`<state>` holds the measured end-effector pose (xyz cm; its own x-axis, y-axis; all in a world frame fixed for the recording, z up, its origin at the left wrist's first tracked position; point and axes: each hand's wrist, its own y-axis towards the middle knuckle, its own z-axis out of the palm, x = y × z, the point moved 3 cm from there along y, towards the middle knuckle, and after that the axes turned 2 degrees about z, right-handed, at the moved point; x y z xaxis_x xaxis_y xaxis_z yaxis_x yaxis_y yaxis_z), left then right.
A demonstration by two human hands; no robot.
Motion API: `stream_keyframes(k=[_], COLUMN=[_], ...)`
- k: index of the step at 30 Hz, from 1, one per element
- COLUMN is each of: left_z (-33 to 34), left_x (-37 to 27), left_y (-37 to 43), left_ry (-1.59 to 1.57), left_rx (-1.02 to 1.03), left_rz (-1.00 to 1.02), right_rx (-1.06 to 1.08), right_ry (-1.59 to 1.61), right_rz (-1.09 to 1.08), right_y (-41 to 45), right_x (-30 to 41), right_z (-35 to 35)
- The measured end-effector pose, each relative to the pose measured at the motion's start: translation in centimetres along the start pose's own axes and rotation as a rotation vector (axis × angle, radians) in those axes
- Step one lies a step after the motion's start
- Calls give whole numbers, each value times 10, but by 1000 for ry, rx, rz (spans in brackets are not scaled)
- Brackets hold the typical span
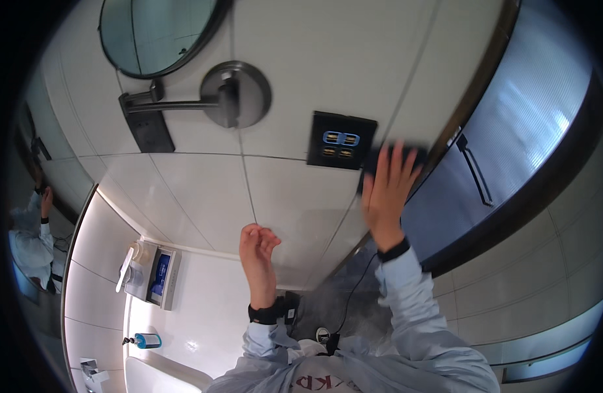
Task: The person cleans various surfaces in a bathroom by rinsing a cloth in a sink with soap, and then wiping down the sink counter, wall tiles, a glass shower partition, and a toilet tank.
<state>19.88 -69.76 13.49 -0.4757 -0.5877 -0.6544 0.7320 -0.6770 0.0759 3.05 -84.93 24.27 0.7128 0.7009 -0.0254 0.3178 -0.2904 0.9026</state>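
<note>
My right hand (391, 196) reaches up to the tiled wall with its fingers spread. Under the fingers is a dark, flat, squarish thing (368, 189), blurred and partly covered. I cannot tell whether it is a wall plate or a cloth, or whether the hand grips it. Just to its upper left is a black switch panel (318, 142) with lit outlines around its upper buttons. My left hand (257, 245) hangs before the wall, its fingers loosely curled and nothing visible in them. Black bands circle both wrists.
A round mirror (156, 34) on a folding metal arm (174, 105) juts from the wall above a dark wall plate (151, 132). On the white counter (208, 290) are a tray (166, 294) and a blue pump bottle (147, 340). At right, a ribbed glass door (537, 113) has a black handle (476, 172).
</note>
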Motion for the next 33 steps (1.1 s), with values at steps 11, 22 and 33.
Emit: stream_keyframes(k=[11, 22, 33], left_z=[-131, -218, -288], left_x=[-28, -34, -52], left_y=[12, -22, -48], left_ry=[54, 58, 110], left_rx=[-368, -582, -802], left_rz=[53, 35, 146], right_rx=[96, 265, 68], right_ry=[-72, -268, 176], right_rz=[-373, -1160, -364], right_y=[18, -157, 29], right_x=[152, 209, 300], right_z=[56, 174, 136])
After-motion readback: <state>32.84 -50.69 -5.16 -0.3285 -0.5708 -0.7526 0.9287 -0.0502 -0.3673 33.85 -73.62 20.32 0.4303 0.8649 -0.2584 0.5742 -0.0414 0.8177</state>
